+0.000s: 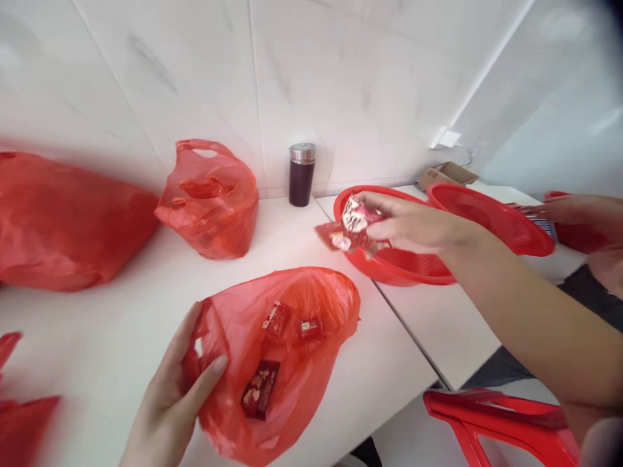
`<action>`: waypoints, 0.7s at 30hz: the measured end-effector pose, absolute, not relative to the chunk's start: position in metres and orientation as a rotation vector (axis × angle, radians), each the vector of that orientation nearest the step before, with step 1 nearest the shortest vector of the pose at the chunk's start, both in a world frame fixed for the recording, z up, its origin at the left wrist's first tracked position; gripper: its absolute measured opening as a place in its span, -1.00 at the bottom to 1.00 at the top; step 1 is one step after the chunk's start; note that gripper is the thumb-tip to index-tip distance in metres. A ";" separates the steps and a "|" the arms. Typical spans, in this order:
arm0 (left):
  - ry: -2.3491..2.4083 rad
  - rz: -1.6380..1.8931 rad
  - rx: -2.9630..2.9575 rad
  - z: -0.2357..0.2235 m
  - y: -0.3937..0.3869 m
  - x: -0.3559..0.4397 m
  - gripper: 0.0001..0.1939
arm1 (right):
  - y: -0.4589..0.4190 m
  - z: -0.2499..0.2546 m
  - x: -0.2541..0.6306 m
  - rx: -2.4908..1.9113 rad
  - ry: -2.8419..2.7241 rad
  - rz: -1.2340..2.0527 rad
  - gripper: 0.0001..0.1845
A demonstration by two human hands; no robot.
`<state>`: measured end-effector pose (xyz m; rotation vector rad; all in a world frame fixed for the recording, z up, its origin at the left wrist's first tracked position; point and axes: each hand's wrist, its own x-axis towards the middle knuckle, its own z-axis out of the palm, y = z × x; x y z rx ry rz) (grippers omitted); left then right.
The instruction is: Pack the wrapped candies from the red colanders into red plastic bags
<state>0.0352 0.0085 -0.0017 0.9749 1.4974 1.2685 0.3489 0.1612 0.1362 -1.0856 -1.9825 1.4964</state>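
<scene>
My left hand [175,389] grips the edge of a red plastic bag [311,389], whose mouth faces up on the white table. Inside it lie a dark red snack packet [261,389] and two smaller red packets, one of them a packet [277,319] with pale print. Over the rim of a red plastic basket [413,269], my right hand [409,220] is closed on a few small snack packets [355,220], red and white. The basket's inside is mostly hidden behind my right hand and arm.
Another red bag [214,207] stands by the wall, with a large full red bag [63,220] to its left. A dark tumbler [302,175] stands behind. At right are a second red basket [491,217], a cardboard box [448,175], a red stool [501,415] and another person's hand [579,214].
</scene>
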 end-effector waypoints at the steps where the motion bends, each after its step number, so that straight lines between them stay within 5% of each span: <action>1: 1.455 1.265 0.924 0.002 0.007 0.038 -0.20 | 0.147 0.132 0.330 -1.008 -2.051 1.575 -0.58; 4: 1.385 1.265 0.856 0.010 0.004 0.041 -0.17 | 0.112 0.103 0.279 -0.900 -2.391 1.569 -0.58; 9: 1.446 1.275 0.949 0.010 0.002 0.033 -0.15 | 0.095 0.063 0.248 -1.099 -2.737 0.897 -0.57; 16: 1.507 1.305 0.994 0.013 -0.002 0.030 -0.19 | 0.122 0.101 0.297 -1.280 -2.270 0.660 -0.77; 19: 1.531 1.297 1.022 0.015 -0.003 0.032 -0.19 | 0.154 0.103 0.348 -1.626 -2.176 0.359 -0.63; 21: 1.538 1.294 1.023 0.015 -0.003 0.033 -0.17 | 0.176 0.096 0.384 -1.964 -2.242 0.449 -0.44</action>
